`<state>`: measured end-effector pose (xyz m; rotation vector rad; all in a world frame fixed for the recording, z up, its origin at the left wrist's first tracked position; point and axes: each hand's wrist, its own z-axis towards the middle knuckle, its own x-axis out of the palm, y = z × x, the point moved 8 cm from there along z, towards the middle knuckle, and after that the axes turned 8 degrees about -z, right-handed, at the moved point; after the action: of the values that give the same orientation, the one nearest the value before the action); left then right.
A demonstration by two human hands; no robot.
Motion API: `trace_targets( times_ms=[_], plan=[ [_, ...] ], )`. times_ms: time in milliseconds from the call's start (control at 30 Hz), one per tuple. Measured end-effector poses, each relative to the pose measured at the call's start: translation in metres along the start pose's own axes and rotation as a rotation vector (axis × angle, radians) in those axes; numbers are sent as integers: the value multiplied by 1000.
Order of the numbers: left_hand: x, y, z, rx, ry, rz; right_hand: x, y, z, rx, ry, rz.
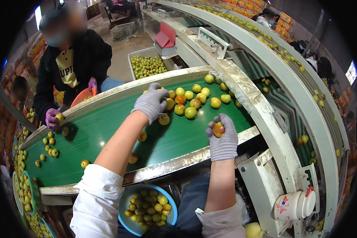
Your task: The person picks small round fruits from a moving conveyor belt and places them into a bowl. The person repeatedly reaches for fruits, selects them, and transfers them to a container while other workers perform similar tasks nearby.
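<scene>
My left hand (151, 102), in a grey knit glove, is palm down over the green conveyor belt (113, 139). Its fingertips reach in among several yellow-green jujubes (195, 103), and one jujube (169, 104) lies right at them. The underside of this hand is hidden, so a grip cannot be made out. My right hand (224, 139), gloved alike, is turned palm up above the belt's near edge. A red-brown jujube (218, 129) rests in its curled fingers. Below, by my lap, a blue basin (175, 205) holds many jujubes.
Across the belt a co-worker's purple-gloved hand (53, 119) holds a jujube beside an orange basin (81, 96). A white crate (131, 64) of fruit stands beyond the belt. Metal conveyor framing (255, 98) curves along my right, with a white lidded jar (288, 205) near it. Green tubs (37, 196) stand left.
</scene>
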<state>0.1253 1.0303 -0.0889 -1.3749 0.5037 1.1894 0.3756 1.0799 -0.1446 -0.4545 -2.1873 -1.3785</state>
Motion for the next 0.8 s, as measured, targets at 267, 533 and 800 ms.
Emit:
trace_targets(
  times_ms=[267, 533, 800],
  plan=[
    [-8, 18, -16, -368, 254, 389, 3, 9, 5, -85, -63, -16],
    [4, -22, -127, -493, -260, -2209, 122, -10, -97, -843, 581, -866],
    [-1, -16, -304, -504, -266, -2633, 107, -1, -127, -524, 881, -733]
  ],
)
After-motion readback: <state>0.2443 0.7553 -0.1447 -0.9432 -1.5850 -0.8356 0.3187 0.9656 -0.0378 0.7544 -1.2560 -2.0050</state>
